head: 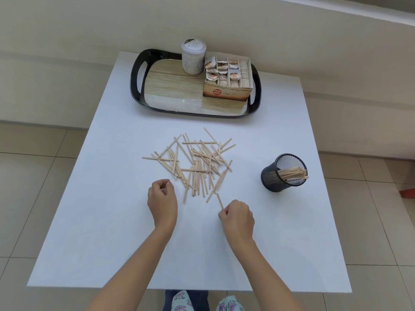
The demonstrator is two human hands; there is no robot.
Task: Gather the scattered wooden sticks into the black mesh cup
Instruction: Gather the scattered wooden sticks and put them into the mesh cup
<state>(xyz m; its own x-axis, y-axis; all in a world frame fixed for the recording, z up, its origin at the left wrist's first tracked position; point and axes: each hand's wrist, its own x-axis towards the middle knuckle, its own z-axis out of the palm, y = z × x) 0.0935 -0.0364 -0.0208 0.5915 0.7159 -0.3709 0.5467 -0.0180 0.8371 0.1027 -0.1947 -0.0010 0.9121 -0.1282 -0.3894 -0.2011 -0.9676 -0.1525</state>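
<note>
Stick (219, 200) pinched in right hand (237, 217), pointing away-left; left hand (162, 197) loosely curled, empty.

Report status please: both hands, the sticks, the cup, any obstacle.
Right hand pinching one stick; left hand curled, empty. Most sticks in pile on table; some in black mesh cup. Path to cup clear.

Bright, even, diffuse light fills the scene, with no single strong source evident. Shadows are faint: a soft one lies just beside the black mesh cup (283, 173), and thin ones sit under the scattered pale wooden sticks (197, 163). The white square table (112, 221) is nearly blown out, its surface texture lost. Glare streaks the glossy black-rimmed wood-pattern tray (179, 95). Wide-angle distortion bends the floor tiles and wall lines toward the edges. Focus is slightly soft overall.
</note>
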